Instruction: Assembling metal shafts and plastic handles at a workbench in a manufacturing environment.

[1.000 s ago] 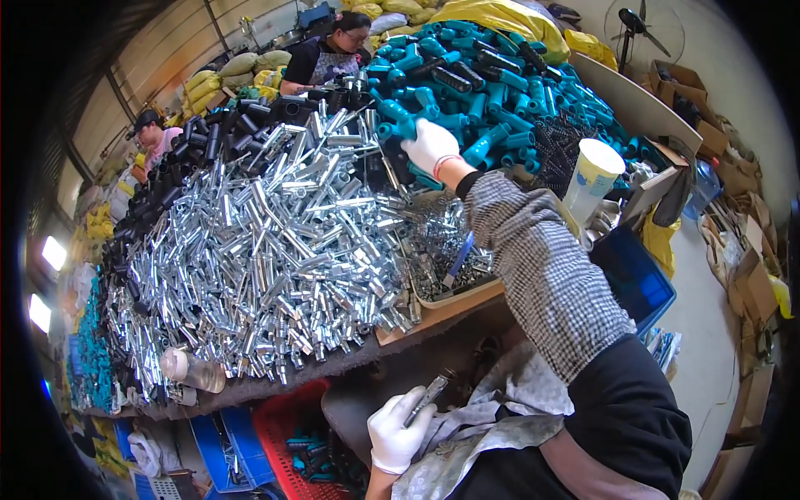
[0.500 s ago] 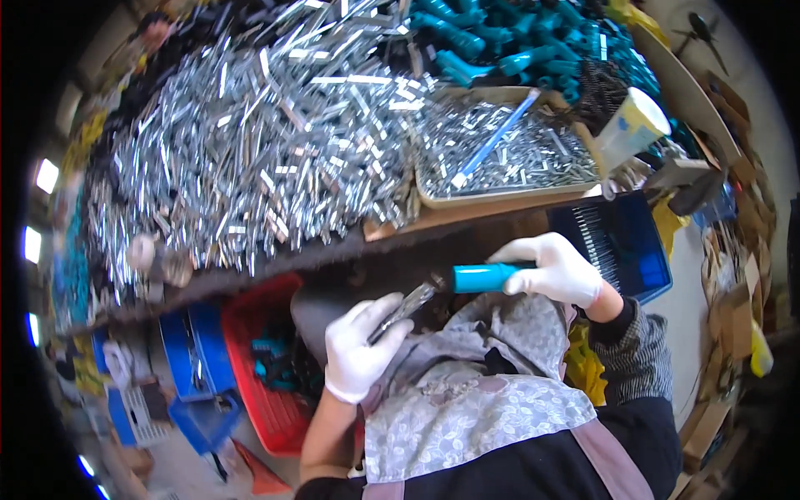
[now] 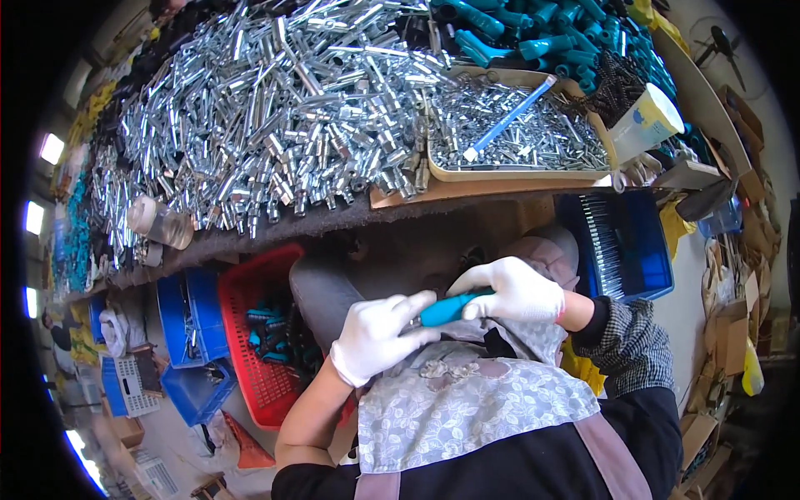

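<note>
Both of my hands wear white gloves and are together above my lap. My right hand is closed around a teal plastic handle, a short tube shape tilted down to the left. My left hand is closed at the handle's left end. Only a sliver of a shiny metal piece shows between its fingers, against the teal end; the rest of it is hidden. Ahead of my hands, a large heap of silver metal shafts covers the bench.
On the bench, a tray holds small metal parts and a blue-and-white stick. Teal handles lie behind it; a paper cup leans at right. A red basket stands at lower left, a blue bin below right.
My hands have come together: the teal handle has moved left and down, and the metal piece in my left hand now meets its end. The view has shifted slightly.
</note>
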A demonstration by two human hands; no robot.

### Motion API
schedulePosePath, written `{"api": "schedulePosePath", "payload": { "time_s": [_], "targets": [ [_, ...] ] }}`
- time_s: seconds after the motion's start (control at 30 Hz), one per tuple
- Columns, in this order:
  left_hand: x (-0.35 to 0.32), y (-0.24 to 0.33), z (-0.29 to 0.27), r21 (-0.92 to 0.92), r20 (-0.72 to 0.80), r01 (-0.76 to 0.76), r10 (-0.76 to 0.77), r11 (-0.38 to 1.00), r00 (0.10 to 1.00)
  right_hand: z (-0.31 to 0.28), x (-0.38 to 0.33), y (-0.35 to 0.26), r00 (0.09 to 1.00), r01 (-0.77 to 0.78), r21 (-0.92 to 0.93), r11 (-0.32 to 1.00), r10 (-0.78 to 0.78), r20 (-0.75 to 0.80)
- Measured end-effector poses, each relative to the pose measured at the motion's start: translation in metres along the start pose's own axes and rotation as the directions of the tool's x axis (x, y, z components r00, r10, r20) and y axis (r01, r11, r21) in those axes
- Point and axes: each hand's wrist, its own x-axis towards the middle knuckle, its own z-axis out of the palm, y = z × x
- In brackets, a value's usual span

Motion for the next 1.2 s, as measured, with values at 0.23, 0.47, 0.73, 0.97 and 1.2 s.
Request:
{"api": "schedulePosePath", "payload": {
  "time_s": [0.23, 0.47, 0.73, 0.97, 1.2],
  "targets": [
    [-0.007, -0.001, 0.010, -0.031, -0.016, 0.007, -0.008, 0.999, 1.000, 0.012, -0.006, -0.007, 0.998, -0.010, -0.077, 0.997, 0.005, -0.057],
    [-0.005, 0.012, 0.008, -0.097, 0.088, 0.074, -0.065, 0.993, 0.994, 0.002, -0.006, -0.005, 0.954, -0.269, 0.344, 0.900, 0.199, 0.225],
    [0.017, 0.014, 0.033, -0.102, 0.035, -0.026, 0.030, 0.994, 0.999, 0.013, 0.010, -0.001, 0.981, -0.107, 0.206, 0.973, 0.071, 0.179],
    [0.036, 0.026, 0.038, -0.122, -0.063, -0.029, 0.021, 0.992, 0.998, -0.062, 0.007, -0.009, 0.822, 0.384, -0.680, 0.625, -0.567, -0.057],
    [0.022, 0.020, 0.041, -0.136, -0.064, 0.063, -0.073, 0.989, 0.995, -0.138, 0.009, 0.027, 0.716, -0.296, -0.542, 0.787, -0.193, -0.671]
  ]
}}
